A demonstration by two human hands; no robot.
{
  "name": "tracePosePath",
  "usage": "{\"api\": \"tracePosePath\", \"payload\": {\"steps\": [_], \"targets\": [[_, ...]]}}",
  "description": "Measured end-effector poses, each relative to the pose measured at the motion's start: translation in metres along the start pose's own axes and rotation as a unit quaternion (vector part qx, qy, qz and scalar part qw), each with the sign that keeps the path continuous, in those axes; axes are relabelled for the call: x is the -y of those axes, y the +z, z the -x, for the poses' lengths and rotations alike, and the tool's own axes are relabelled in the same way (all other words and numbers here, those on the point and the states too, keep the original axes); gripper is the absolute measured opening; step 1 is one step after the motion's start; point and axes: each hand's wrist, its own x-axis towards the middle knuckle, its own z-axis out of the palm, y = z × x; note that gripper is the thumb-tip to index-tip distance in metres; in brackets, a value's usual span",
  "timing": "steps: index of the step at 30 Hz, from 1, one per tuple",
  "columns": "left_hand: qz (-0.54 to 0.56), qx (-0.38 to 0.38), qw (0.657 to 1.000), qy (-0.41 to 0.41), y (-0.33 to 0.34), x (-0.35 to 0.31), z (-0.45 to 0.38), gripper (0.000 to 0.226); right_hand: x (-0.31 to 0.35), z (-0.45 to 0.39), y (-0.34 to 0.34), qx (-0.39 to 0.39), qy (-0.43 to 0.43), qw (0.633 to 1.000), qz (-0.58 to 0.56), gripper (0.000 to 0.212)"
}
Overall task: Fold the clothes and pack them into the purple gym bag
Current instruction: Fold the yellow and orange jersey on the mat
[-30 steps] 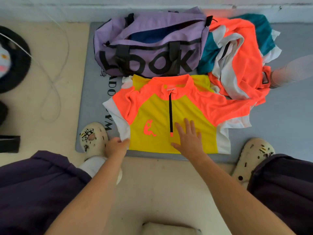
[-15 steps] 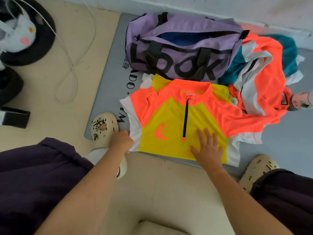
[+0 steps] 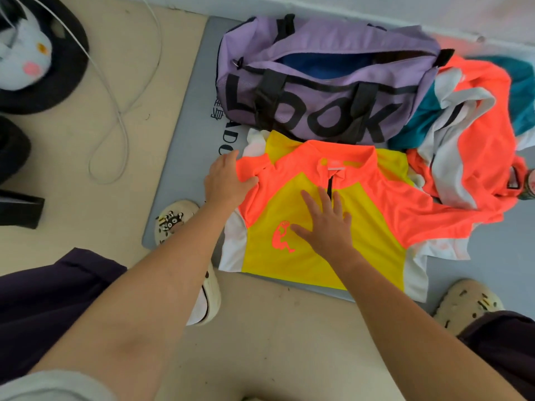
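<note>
**Both hands on the spread jersey**

The jersey (image 3: 327, 227) lies face up on the grey mat (image 3: 185, 157), collar toward the purple bag (image 3: 321, 85) and hem toward the person. The right hand (image 3: 325, 227) lies flat on the yellow chest panel, fingers straight and spread, fingertips beside the short black zip, thumb next to the orange figure print. The left hand (image 3: 225, 183) rests at the orange left sleeve; its thumb presses onto the fabric and its fingers curve over the sleeve's edge, though whether they pinch the cloth cannot be told.

A second ago the left hand gripped the jersey's lower left corner by the hem; it has since moved up to the sleeve. The right hand has slid from near the hem up to mid-chest. The camera has swung, so the bag and mat now sit further right in view.

The jersey is a thin, smooth sports knit: yellow body, orange shoulders and collar, white side panels. Its right sleeve runs out toward a crumpled pile (image 3: 474, 134) of orange, white and teal clothes that touches the bag's right end. The bag is soft, barrel-shaped, with black straps and large black letters; its top gapes open onto something blue inside. The mat is flat and matte, on a beige floor (image 3: 95, 157). A cream clog (image 3: 173, 221) sits at the mat's left edge, another (image 3: 469, 308) by the jersey's lower right corner. A thin white cable (image 3: 121, 117) loops over the floor at left.
</note>
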Motion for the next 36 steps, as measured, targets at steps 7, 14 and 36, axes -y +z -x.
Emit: {"api": "tracePosePath", "payload": {"steps": [7, 14, 36], "targets": [[0.042, 0.123, 0.989, -0.065, -0.009, 0.012, -0.028, 0.038, -0.014, -0.002, 0.011, 0.009, -0.010, 1.000, 0.015, 0.076], [0.163, 0.065, 0.978, -0.115, -0.038, 0.043, -0.010, 0.022, -0.012, -0.002, 0.007, 0.019, -0.012, 1.000, 0.002, 0.074], [0.193, 0.127, 0.966, -0.113, 0.008, -0.010, 0.036, 0.023, 0.002, -0.007, -0.010, -0.003, 0.217, 0.856, -0.469, 0.038]]}}
